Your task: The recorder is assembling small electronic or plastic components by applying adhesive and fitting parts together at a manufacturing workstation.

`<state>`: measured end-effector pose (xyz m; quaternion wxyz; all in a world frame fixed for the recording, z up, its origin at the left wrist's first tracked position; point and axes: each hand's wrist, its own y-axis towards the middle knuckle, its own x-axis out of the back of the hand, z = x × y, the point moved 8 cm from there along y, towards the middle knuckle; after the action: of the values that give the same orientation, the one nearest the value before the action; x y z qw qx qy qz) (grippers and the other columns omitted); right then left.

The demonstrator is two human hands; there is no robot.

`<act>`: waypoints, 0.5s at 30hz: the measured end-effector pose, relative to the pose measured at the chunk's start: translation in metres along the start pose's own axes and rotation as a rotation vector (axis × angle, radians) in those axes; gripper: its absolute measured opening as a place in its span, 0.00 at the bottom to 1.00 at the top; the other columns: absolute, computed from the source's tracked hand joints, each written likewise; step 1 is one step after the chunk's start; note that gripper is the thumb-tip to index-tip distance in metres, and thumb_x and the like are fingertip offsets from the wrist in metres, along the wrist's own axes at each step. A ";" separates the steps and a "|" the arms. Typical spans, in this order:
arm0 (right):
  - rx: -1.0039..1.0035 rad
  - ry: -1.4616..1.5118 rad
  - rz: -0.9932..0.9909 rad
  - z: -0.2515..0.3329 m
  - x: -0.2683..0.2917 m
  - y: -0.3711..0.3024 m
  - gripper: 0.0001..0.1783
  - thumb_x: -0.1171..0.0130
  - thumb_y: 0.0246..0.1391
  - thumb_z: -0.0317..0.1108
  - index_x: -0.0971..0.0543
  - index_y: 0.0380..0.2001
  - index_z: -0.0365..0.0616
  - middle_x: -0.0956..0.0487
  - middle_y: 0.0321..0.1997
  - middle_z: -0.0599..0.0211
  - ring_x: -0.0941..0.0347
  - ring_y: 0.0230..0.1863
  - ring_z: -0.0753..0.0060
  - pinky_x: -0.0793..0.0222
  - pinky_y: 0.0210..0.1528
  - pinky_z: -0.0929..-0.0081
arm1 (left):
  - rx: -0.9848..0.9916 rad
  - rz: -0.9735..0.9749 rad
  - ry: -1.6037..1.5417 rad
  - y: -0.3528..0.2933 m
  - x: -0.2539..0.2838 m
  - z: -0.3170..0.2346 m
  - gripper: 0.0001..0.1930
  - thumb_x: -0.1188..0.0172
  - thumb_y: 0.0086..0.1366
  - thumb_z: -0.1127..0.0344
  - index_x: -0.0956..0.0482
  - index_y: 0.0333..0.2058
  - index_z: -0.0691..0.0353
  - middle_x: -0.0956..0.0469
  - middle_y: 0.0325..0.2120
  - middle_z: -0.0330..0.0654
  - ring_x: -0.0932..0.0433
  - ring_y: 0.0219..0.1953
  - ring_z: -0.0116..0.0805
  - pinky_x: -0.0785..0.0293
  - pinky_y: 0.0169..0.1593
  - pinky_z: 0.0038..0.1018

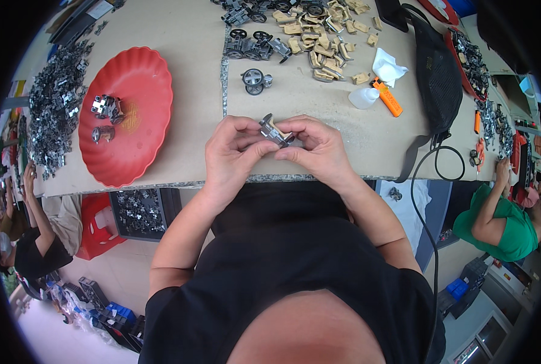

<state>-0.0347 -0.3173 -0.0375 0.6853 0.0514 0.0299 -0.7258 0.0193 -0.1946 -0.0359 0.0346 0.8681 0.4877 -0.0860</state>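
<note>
Between my two hands, just above the table's near edge, is a small toy vehicle part [275,132] with a tan piece, a grey body and dark wheels. My left hand [233,148] pinches its left side with thumb and fingers. My right hand [316,145] grips the right side, the thumb pressed to its lower edge. Fingers cover some of the part. Ahead of my hands stands a single wheeled part [255,80] with dark spoked wheels. Beyond it lie several dark wheeled assemblies [255,47] and a heap of tan plastic pieces [325,42].
At left, a red scalloped dish [155,79] holds a few assembled parts, beside a pile of dark parts [55,103]. On the right are a small white bottle [364,97], an orange tool [389,100], white tissue [389,67] and a black bag [437,79] with a cable. Other people work on both sides.
</note>
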 end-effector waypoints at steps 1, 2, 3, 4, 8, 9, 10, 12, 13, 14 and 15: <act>0.012 -0.024 0.029 0.000 0.002 0.000 0.18 0.38 0.41 0.20 0.25 0.40 0.35 0.28 0.44 0.62 0.31 0.46 0.71 0.35 0.47 0.73 | -0.017 0.033 0.055 0.001 0.000 -0.002 0.14 0.40 0.51 0.82 0.29 0.38 0.68 0.32 0.33 0.39 0.24 0.36 0.30 0.22 0.38 0.22; 0.024 -0.049 0.057 0.001 0.004 0.000 0.18 0.38 0.41 0.21 0.25 0.40 0.35 0.27 0.43 0.62 0.31 0.45 0.71 0.35 0.47 0.73 | -0.034 0.067 0.109 0.002 0.001 -0.003 0.14 0.39 0.50 0.81 0.29 0.37 0.67 0.32 0.33 0.39 0.24 0.35 0.29 0.23 0.37 0.22; 0.063 -0.129 0.071 0.005 0.006 -0.001 0.19 0.37 0.40 0.21 0.25 0.40 0.36 0.27 0.41 0.63 0.30 0.44 0.72 0.34 0.46 0.74 | -0.051 0.099 0.164 0.004 0.001 -0.005 0.14 0.39 0.50 0.81 0.29 0.37 0.66 0.31 0.33 0.40 0.25 0.35 0.27 0.23 0.36 0.22; 0.102 -0.209 0.085 0.009 0.007 -0.001 0.20 0.36 0.39 0.22 0.25 0.40 0.37 0.26 0.40 0.63 0.30 0.43 0.72 0.34 0.46 0.74 | -0.131 0.177 0.338 0.005 -0.003 -0.014 0.15 0.38 0.49 0.79 0.29 0.37 0.65 0.31 0.33 0.40 0.26 0.34 0.29 0.24 0.35 0.23; 0.162 -0.350 0.110 0.018 0.007 0.000 0.20 0.35 0.36 0.25 0.24 0.38 0.39 0.24 0.35 0.65 0.29 0.39 0.72 0.33 0.44 0.76 | -0.479 0.402 0.854 0.009 -0.026 -0.051 0.16 0.36 0.46 0.72 0.28 0.35 0.62 0.30 0.33 0.42 0.27 0.33 0.36 0.28 0.33 0.28; 0.122 -0.343 0.111 0.015 0.007 0.000 0.19 0.36 0.35 0.25 0.25 0.37 0.39 0.24 0.35 0.64 0.29 0.39 0.72 0.33 0.43 0.76 | -0.572 0.434 0.941 0.009 -0.031 -0.057 0.16 0.36 0.45 0.70 0.28 0.34 0.62 0.30 0.32 0.42 0.27 0.33 0.38 0.29 0.33 0.30; 0.081 -0.336 0.112 0.013 0.006 0.001 0.19 0.36 0.35 0.26 0.25 0.36 0.39 0.24 0.35 0.64 0.29 0.38 0.71 0.33 0.42 0.76 | -0.509 0.474 0.934 0.011 -0.031 -0.054 0.16 0.36 0.45 0.70 0.28 0.34 0.61 0.30 0.32 0.42 0.28 0.33 0.39 0.29 0.33 0.30; 0.067 -0.366 0.114 0.013 0.004 0.001 0.17 0.36 0.34 0.26 0.25 0.33 0.39 0.25 0.35 0.64 0.29 0.37 0.70 0.33 0.41 0.76 | -0.381 0.552 0.915 0.015 -0.030 -0.045 0.15 0.37 0.44 0.69 0.28 0.33 0.61 0.29 0.30 0.41 0.28 0.35 0.41 0.29 0.34 0.32; 0.094 -0.402 0.115 0.015 0.003 0.001 0.16 0.36 0.34 0.26 0.25 0.32 0.39 0.25 0.35 0.63 0.29 0.37 0.70 0.33 0.41 0.76 | -0.361 0.568 0.903 0.016 -0.030 -0.044 0.15 0.37 0.44 0.69 0.28 0.32 0.62 0.29 0.30 0.41 0.28 0.35 0.40 0.29 0.35 0.32; 0.121 -0.438 0.116 0.016 0.002 0.002 0.16 0.36 0.34 0.26 0.26 0.31 0.39 0.25 0.35 0.63 0.29 0.36 0.69 0.33 0.40 0.75 | -0.341 0.584 0.891 0.017 -0.030 -0.042 0.14 0.37 0.43 0.70 0.28 0.31 0.62 0.29 0.29 0.40 0.28 0.35 0.40 0.29 0.35 0.32; 0.154 -0.456 0.123 0.018 0.000 0.001 0.16 0.36 0.34 0.27 0.26 0.32 0.39 0.26 0.34 0.64 0.29 0.35 0.68 0.33 0.39 0.75 | -0.322 0.601 0.876 0.018 -0.030 -0.040 0.14 0.37 0.43 0.71 0.29 0.31 0.62 0.29 0.29 0.40 0.28 0.35 0.40 0.29 0.35 0.32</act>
<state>-0.0338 -0.3194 -0.0193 0.7112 -0.0600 -0.1841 -0.6758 0.0241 -0.2240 0.0086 -0.0163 0.9074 0.1942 0.3724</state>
